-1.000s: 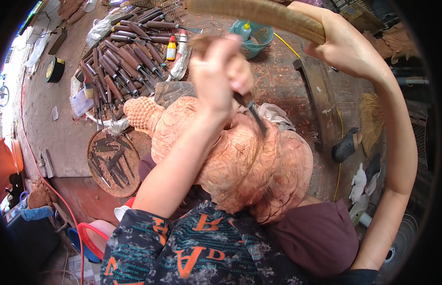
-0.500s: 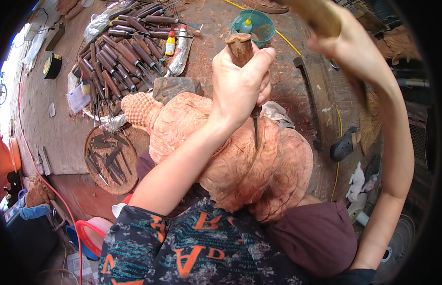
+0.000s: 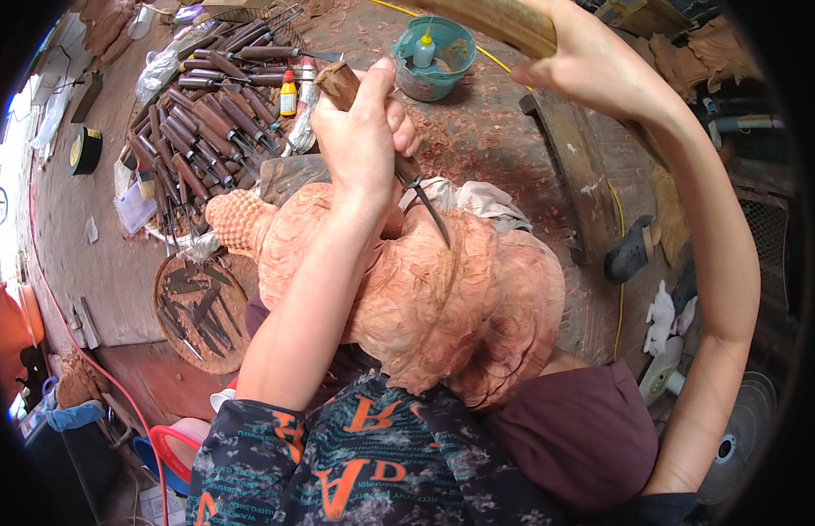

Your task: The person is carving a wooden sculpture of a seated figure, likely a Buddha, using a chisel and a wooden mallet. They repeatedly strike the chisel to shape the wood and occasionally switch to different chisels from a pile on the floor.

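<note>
My left hand [image 3: 362, 145] is closed round the wooden handle of a carving chisel [image 3: 435, 221]. The chisel slants down to the right, its blade tip at the robe folds of a carved wooden statue [image 3: 416, 302]. That statue lies across my lap, its knobbly head to the left. Raised at the upper right, my right hand [image 3: 591, 66] grips a thick wooden mallet [image 3: 499, 24], partly cut off by the top edge. The mallet is well apart from the chisel's handle end.
Many dark-handled carving tools [image 3: 210, 131] lie heaped at the upper left, beside a small yellow bottle [image 3: 288, 95]. A round tray [image 3: 237, 294] holds loose blades. Beyond the statue stand a green bucket [image 3: 425, 86] and a wooden beam [image 3: 578, 175]. A fan [image 3: 745, 438] is at lower right.
My left hand has moved left with the chisel, which now tilts more. My right hand with the mallet has shifted slightly up and left. The view has shifted a little.
</note>
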Tool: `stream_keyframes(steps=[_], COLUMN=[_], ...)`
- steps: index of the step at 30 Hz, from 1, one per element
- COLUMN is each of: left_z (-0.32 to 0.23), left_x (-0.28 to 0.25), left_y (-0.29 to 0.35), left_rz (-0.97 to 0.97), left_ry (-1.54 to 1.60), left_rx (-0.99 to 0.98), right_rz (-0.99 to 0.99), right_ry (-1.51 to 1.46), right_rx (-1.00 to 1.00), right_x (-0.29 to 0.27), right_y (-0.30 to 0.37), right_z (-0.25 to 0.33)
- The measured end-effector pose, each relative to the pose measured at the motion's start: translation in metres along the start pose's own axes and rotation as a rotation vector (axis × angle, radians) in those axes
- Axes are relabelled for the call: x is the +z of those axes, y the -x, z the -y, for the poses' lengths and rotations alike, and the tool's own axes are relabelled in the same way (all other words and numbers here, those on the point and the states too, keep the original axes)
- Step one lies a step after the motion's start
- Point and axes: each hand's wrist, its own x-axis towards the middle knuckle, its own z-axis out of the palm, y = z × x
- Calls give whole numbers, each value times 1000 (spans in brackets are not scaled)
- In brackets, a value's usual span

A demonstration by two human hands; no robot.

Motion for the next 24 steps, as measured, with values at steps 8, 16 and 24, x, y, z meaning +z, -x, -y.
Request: stream_keyframes(steps=[8,16,24], left_z=[3,5,9], left_x=[-1,0,-4], left_y=[-3,-5,-7], left_rz=[7,40,42], left_ry=[-53,-65,-72], left_rx=[-74,-128,-144], right_rz=[-171,209,256], right_ry=[-114,281,367], right_rx=[108,114,160], right_x=[0,-17,-15], right_y=[-15,-25,-30], right_z=[11,34,47])
